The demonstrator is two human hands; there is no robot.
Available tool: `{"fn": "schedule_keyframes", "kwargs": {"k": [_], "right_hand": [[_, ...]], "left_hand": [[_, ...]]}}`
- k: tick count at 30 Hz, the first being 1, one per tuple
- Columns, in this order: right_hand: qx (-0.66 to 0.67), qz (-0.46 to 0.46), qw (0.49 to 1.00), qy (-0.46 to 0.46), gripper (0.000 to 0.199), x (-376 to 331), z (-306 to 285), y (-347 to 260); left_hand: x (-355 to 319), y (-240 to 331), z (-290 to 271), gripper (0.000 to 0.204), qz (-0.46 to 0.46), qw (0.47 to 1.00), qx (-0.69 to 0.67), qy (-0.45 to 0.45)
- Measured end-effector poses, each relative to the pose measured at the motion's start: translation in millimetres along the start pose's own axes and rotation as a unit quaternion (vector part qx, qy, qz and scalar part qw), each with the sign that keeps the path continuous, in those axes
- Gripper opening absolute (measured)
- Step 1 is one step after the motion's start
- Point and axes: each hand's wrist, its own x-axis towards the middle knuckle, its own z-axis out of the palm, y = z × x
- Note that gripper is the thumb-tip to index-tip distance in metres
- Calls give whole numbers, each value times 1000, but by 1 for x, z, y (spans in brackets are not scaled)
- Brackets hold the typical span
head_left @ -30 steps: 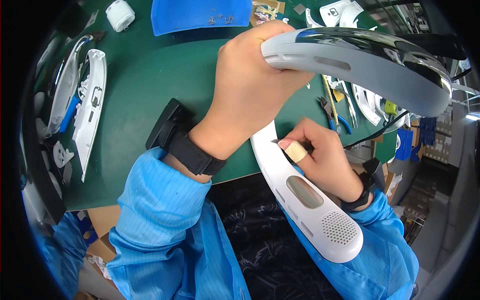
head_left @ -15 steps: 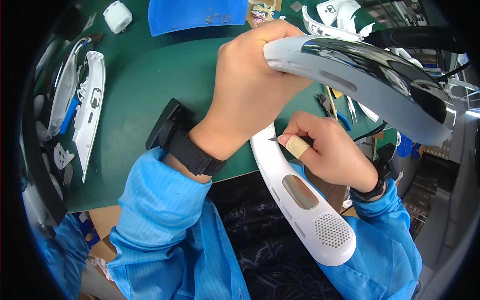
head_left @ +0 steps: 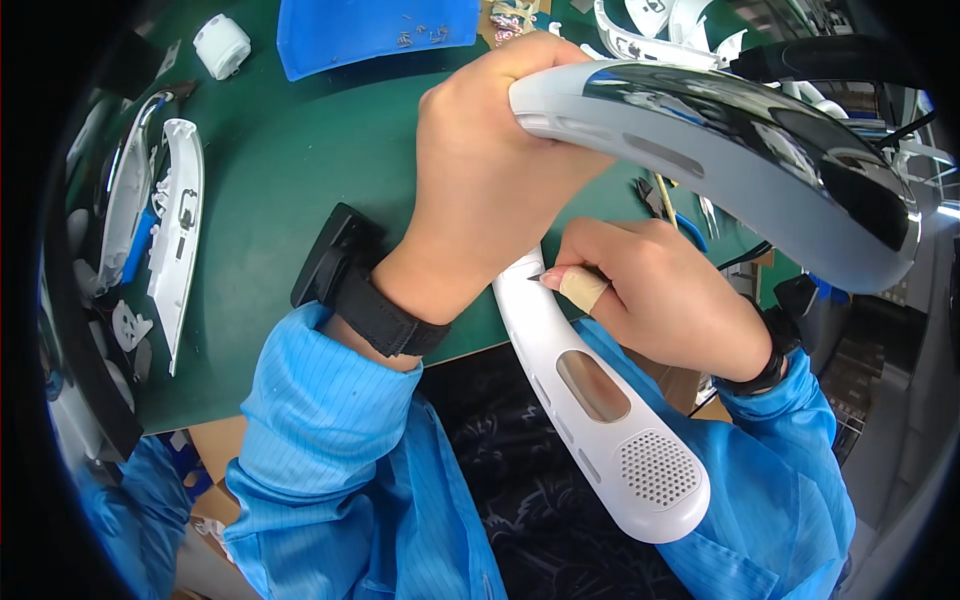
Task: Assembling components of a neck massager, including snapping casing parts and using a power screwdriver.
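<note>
My left hand (head_left: 505, 150) is closed round the bend of a white U-shaped neck device (head_left: 535, 322), holding it up over the front edge of the table. The device's far arm has a glossy mirrored cover and rises to the right. Its near arm slants down over my lap, showing an oval metallic plate (head_left: 594, 386) and a round dotted grille (head_left: 660, 470). My right hand (head_left: 650, 290), with a beige bandage on the thumb, pinches a small dark pointed tool (head_left: 535, 278) against the near arm's white shell. The rest of that tool is hidden in the fingers.
A blue tray (head_left: 350, 40) with small screws stands at the back of the green table (head_left: 290, 170). White shell parts (head_left: 178, 235) lie at the left, beside a white rounded piece (head_left: 221, 46). Pliers (head_left: 655, 200) lie beyond my right hand. More white shells (head_left: 650, 40) are at the back right.
The device and my left hand have shifted slightly left in the picture. My right thumb and the dark tip have moved slightly left, still at the near arm's shell.
</note>
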Motion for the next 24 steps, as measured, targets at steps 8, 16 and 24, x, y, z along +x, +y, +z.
{"fn": "schedule_keyframes", "kwargs": {"k": [8,16,24], "right_hand": [[79,2,997,22,8,-12,24,15],[164,113,976,93,15,-27,48,6],[114,69,991,26,8,-20,21,2]], "left_hand": [[0,1,-1,26,-17,1000,18,-8],[-2,3,-1,25,-4,1000,21,-3],[0,0,-2,26,-19,1000,15,-6]]}}
